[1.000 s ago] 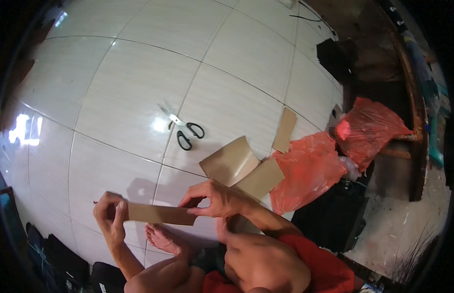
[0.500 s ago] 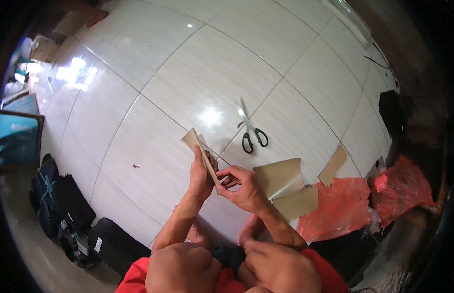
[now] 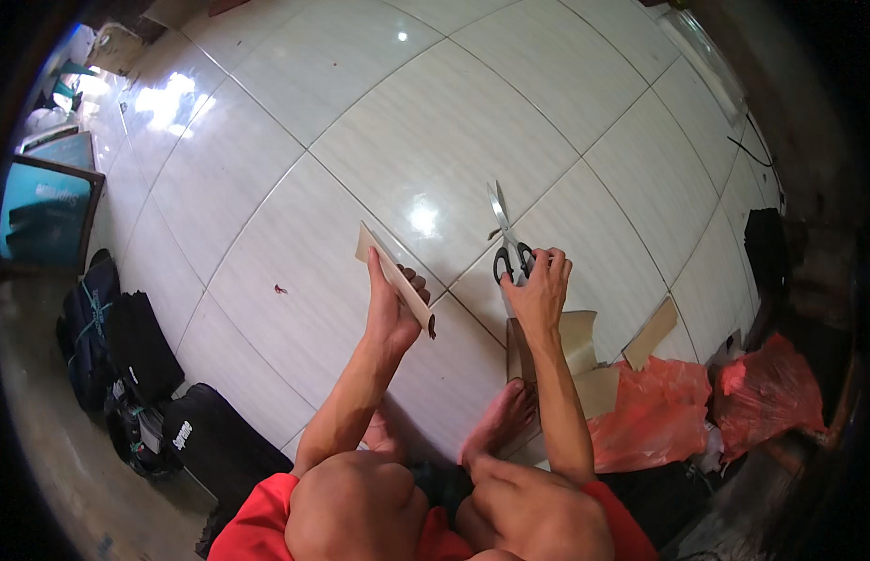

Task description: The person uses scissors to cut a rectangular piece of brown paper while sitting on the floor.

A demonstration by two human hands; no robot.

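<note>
Head view: we see the left hand near the middle of the frame, closed around a tan strip, thumb along its left face and fingers curled behind its right. The strip slants from upper left to lower right and appears to be held clear of the tiled floor; whether it is folded double, we cannot tell.

Just right of centre, the right hand is over the handles of the scissors, thumb near the left loop, fingers bent beyond the right one, with a partial gap between them. We cannot tell whether the grip has closed, or whether any finger is through a loop. The scissors look to be lying on the floor, blades slightly parted and aimed at the top of the frame.

Right of the right forearm are a curled sheet, a loose offcut and a red bag, towards the lower right.

We judge the step in hand to be taking hold of the scissors. That calls for thumb and fingers settling into the loops, while the left hand holds the strip steady, one end free.
</note>
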